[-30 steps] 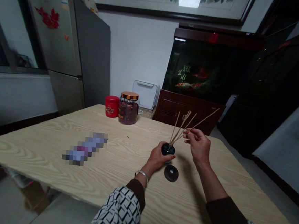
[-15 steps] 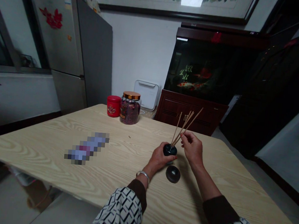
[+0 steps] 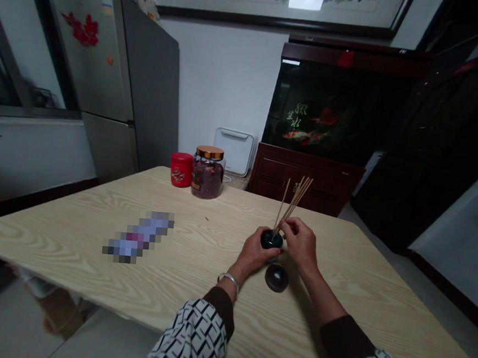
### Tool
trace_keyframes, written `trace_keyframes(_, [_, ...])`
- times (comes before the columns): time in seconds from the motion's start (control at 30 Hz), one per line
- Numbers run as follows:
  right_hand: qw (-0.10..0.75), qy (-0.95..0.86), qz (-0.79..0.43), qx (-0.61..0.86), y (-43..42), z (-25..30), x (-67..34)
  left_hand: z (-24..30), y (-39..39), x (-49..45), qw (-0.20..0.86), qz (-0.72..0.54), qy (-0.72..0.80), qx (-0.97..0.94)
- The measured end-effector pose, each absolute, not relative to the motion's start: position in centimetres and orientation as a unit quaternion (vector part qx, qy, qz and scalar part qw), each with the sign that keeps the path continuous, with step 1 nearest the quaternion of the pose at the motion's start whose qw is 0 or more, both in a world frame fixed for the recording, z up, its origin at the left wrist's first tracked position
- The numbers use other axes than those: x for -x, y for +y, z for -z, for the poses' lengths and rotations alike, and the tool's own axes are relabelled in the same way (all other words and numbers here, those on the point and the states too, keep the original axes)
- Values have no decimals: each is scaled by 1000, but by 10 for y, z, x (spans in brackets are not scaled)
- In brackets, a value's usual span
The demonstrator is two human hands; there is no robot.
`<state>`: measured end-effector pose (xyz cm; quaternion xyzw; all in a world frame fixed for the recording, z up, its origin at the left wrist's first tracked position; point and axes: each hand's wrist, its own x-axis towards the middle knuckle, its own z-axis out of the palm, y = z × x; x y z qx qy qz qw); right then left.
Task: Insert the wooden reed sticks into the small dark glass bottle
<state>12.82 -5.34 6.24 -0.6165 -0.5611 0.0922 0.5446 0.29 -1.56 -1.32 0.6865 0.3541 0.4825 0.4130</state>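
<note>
My left hand [image 3: 255,251] is wrapped round a small dark glass diffuser bottle [image 3: 272,239] that stands on the wooden table. Several thin reed sticks [image 3: 294,201] rise from the bottle's neck, most leaning to the right in a bunch. One stick [image 3: 282,202] stands apart on the left. Close to the neck, my right hand [image 3: 300,243] pinches a reed low down between thumb and fingers; exactly how many it holds I cannot tell. A round dark brown lid [image 3: 276,278] lies on the table just in front of the bottle.
At the table's far edge stand a red canister [image 3: 180,170] and a clear jar [image 3: 208,173] of dried flowers with a copper lid. A blurred-out flat item [image 3: 138,238] lies on the left. Beyond the table are a fish tank [image 3: 331,109] and a fridge [image 3: 106,80].
My right hand has moved down and left towards the bottle's neck. The reed that slanted far right now sits lower, close against the bunch. My left hand keeps its grip.
</note>
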Motion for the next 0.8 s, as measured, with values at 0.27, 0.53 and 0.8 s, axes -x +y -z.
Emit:
trace_keyframes(0.27, [517, -573, -89, 630, -59, -47, -127, 11, -17, -3, 424, -477, 357, -682])
trace_keyframes(0.53, [545, -553, -111, 620, -61, -40, -130, 11, -18, -3, 431, -483, 350, -677])
trace_keyframes(0.8, [524, -549, -132, 637, -83, -12, -156, 15, -18, -2, 420, -480, 353, -685])
